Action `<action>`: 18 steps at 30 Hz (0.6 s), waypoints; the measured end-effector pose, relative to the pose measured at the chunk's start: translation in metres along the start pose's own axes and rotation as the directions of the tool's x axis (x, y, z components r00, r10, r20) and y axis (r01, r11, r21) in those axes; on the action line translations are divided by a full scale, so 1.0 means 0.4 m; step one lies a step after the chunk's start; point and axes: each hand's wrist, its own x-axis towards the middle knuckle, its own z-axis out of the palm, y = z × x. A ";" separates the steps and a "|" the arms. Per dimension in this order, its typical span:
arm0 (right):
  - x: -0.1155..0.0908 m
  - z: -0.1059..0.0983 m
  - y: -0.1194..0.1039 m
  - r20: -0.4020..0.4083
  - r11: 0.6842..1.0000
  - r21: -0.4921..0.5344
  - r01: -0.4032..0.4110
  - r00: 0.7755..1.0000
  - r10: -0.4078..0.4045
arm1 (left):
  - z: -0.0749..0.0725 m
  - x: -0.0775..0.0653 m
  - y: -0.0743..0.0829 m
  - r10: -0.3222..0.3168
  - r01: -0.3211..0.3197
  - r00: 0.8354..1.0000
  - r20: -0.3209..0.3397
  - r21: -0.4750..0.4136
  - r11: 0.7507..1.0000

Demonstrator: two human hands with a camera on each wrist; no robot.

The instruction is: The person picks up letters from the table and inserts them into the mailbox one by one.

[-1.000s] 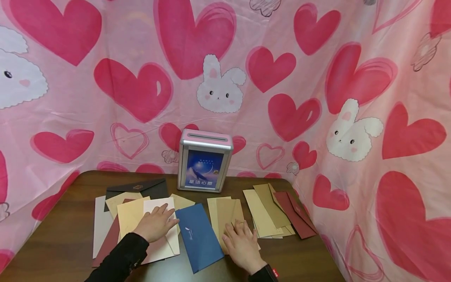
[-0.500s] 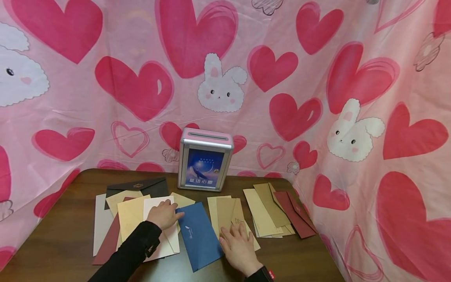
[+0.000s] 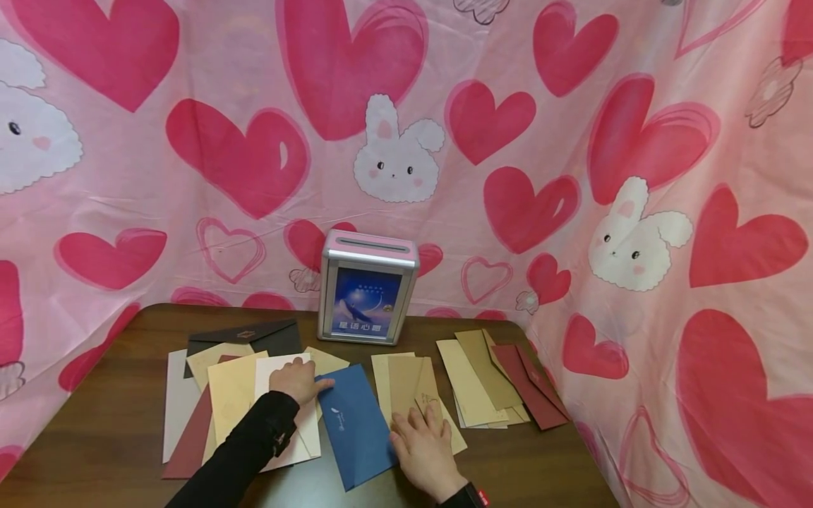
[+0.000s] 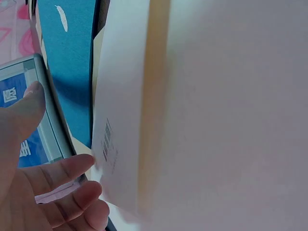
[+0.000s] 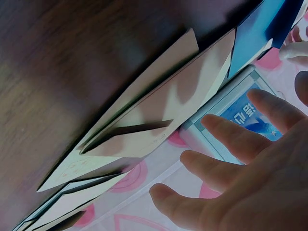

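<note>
My left hand point(image 3: 297, 381) is over the white envelope point(image 3: 310, 429); its thumb is spread away from its bent fingers and points at the top left corner of the blue envelope point(image 3: 357, 430). In the left wrist view, nothing shows between that thumb and the fingertips point(image 4: 79, 166), which come right to the white envelope's edge. With fingers spread, my right hand point(image 3: 428, 451) lies across the lower part of the tan envelopes point(image 3: 401, 381), close to the blue envelope's right edge. From the right wrist, the fingers point(image 5: 236, 137) look extended and hold nothing.
A silver box point(image 3: 365, 303) with a pink slotted top stands at the table's back. Left are black point(image 3: 279, 337), cream point(image 3: 238, 384), grey point(image 3: 174, 409) and dark red point(image 3: 193, 441) envelopes. Right are yellowish point(image 3: 473, 391), olive point(image 3: 485, 363) and red point(image 3: 527, 381) ones. A heart-patterned cloth hangs behind.
My left hand has shifted slightly rightward, its fingers now more bent and thumb over the blue envelope's corner. The right hand has slid a little left, towards the blue envelope.
</note>
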 end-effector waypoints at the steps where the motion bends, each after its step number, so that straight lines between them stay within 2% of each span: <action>1: 0.000 0.001 0.000 0.001 1.000 -0.002 -0.002 1.000 0.002 | 0.001 0.002 0.001 -0.002 0.002 1.000 0.001 0.000 1.000; 5: -0.002 0.004 -0.001 0.009 1.000 -0.005 -0.004 1.000 0.004 | 0.007 0.007 0.004 -0.013 0.013 1.000 0.005 -0.008 1.000; 13: -0.008 0.004 0.000 0.022 1.000 0.013 -0.025 0.999 0.024 | 0.040 0.028 0.002 -0.043 0.043 0.999 0.001 -0.049 0.998; 18: -0.008 0.007 0.000 0.009 1.000 0.008 -0.019 1.000 0.019 | 0.041 0.039 0.002 -0.057 0.058 0.998 0.008 -0.086 0.995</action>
